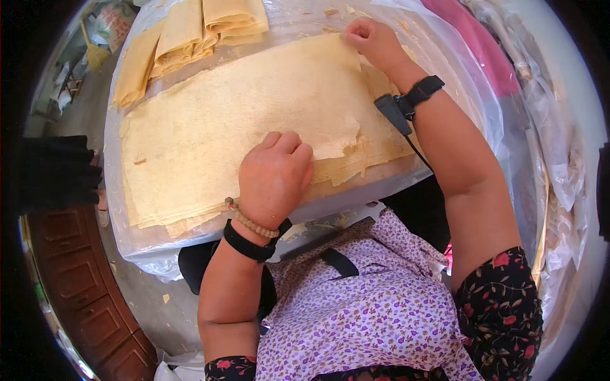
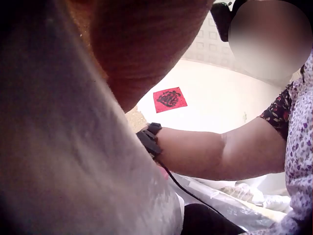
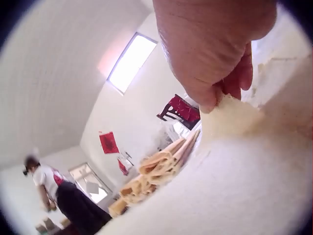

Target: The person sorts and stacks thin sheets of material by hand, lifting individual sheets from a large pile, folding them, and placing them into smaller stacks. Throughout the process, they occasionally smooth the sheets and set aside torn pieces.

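A broad stack of thin, pale yellow sheets (image 1: pixel 210 133) with ragged, flaky edges lies on a plastic-covered table. My right hand (image 1: pixel 378 46) is at the far right corner of the top sheet. In the right wrist view, thumb and fingers pinch a raised edge of that thin yellow sheet (image 3: pixel 227 117). My left hand (image 1: pixel 276 171) rests knuckles up on the near part of the stack, its fingertips hidden beneath it. In the left wrist view that hand (image 2: pixel 142 49) is dark and close to the camera, so I cannot tell whether it grips a sheet.
Folded yellow sheets (image 1: pixel 181 38) lie at the table's far left. Torn flakes (image 1: pixel 365 152) sit along the stack's right edge. Clear plastic (image 1: pixel 152 251) hangs over the table's near edge. A brown panelled cabinet (image 1: pixel 76 273) stands at left. Another person (image 3: pixel 54 186) stands in the background.
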{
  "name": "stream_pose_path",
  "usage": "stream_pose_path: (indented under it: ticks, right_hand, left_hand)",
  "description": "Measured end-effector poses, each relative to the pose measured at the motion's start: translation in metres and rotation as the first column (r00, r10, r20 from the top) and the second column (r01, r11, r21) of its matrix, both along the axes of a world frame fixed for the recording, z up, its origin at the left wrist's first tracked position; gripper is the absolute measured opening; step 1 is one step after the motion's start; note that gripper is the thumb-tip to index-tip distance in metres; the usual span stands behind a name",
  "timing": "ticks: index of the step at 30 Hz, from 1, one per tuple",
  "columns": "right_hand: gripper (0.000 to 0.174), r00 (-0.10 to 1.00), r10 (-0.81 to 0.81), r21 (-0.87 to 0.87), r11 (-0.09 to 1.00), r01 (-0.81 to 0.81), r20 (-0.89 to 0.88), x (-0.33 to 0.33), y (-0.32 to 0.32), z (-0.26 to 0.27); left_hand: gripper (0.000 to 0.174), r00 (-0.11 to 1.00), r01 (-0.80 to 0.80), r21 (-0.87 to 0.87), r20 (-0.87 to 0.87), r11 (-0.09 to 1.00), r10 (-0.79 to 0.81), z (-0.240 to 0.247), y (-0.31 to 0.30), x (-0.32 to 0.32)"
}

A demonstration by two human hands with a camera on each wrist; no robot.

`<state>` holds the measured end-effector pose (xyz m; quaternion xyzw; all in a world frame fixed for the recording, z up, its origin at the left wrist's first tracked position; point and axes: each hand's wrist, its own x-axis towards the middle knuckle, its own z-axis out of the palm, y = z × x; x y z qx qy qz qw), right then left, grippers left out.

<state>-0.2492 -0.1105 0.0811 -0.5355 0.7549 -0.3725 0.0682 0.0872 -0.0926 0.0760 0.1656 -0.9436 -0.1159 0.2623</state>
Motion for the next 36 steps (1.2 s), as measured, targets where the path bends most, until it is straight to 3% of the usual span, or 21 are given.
stream_pose_path:
  ticks: [1, 4, 7, 10, 13, 16, 19, 22, 25, 28, 33, 35, 36]
  right_hand:
    - [0.026, 0.982, 0.027, -0.037, 0.999, -0.020, 0.187, -0.002, -0.001, -0.002]
    - [0.027, 0.913, -0.027, 0.001, 1.000, 0.029, 0.407, -0.002, 0.006, -0.001]
    - [0.027, 0.899, -0.004, 0.342, 0.925, -0.163, 0.438, -0.007, 0.014, 0.009]
    - [0.031, 0.990, 0.083, 0.550, 0.824, -0.134, 0.118, -0.013, 0.008, 0.006]
    - [0.038, 0.978, 0.130, 0.341, 0.923, -0.180, 0.164, -0.008, 0.012, 0.003]
    - [0.040, 0.918, 0.175, 0.202, 0.945, -0.259, 0.356, 0.006, 0.026, 0.013]
    - [0.040, 0.862, 0.132, 0.121, 0.969, -0.217, 0.489, 0.012, 0.029, 0.004]
    - [0.041, 0.905, 0.098, 0.332, 0.910, -0.250, 0.413, 0.007, 0.034, 0.015]
    - [0.040, 0.883, 0.088, 0.455, 0.831, -0.321, 0.461, 0.015, 0.037, 0.021]
    - [0.039, 0.932, 0.180, 0.522, 0.788, -0.328, 0.314, 0.016, 0.038, 0.019]
    - [0.039, 0.700, 0.139, 0.209, 0.898, -0.387, 0.701, 0.029, 0.058, 0.025]
    - [0.039, 0.744, 0.103, 0.260, 0.898, -0.354, 0.660, 0.027, 0.061, 0.020]
    - [0.039, 0.833, 0.091, 0.350, 0.878, -0.326, 0.546, 0.025, 0.061, 0.020]
  left_hand:
    - [0.010, 1.000, -0.001, 0.003, 0.001, 1.000, 0.001, 0.000, 0.000, 0.000]
    - [0.010, 1.000, -0.009, -0.004, 0.009, 1.000, 0.009, 0.000, 0.000, -0.001]
    - [0.011, 1.000, -0.018, -0.015, 0.017, 1.000, 0.018, 0.001, 0.000, -0.003]
    - [0.011, 0.999, -0.016, 0.002, 0.028, 1.000, 0.015, 0.001, 0.001, -0.002]
    - [0.008, 1.000, -0.015, 0.009, 0.004, 1.000, 0.015, 0.000, 0.002, -0.004]
    - [0.008, 1.000, -0.018, 0.008, -0.007, 1.000, 0.018, -0.001, 0.000, -0.004]
    - [0.009, 1.000, -0.019, 0.016, 0.006, 1.000, 0.019, 0.001, -0.001, -0.003]
    - [0.011, 1.000, -0.020, 0.021, 0.010, 1.000, 0.020, 0.001, -0.001, -0.003]
    - [0.010, 1.000, -0.018, 0.023, 0.012, 1.000, 0.018, 0.002, -0.001, -0.002]
    - [0.009, 1.000, -0.025, 0.022, 0.004, 0.999, 0.025, -0.001, 0.000, -0.003]
    - [0.008, 1.000, -0.026, 0.023, -0.010, 0.999, 0.026, -0.001, 0.001, -0.003]
    - [0.008, 1.000, -0.024, 0.017, 0.001, 1.000, 0.024, 0.000, 0.002, -0.002]
    - [0.008, 1.000, -0.026, 0.011, -0.004, 1.000, 0.026, -0.001, 0.003, -0.001]
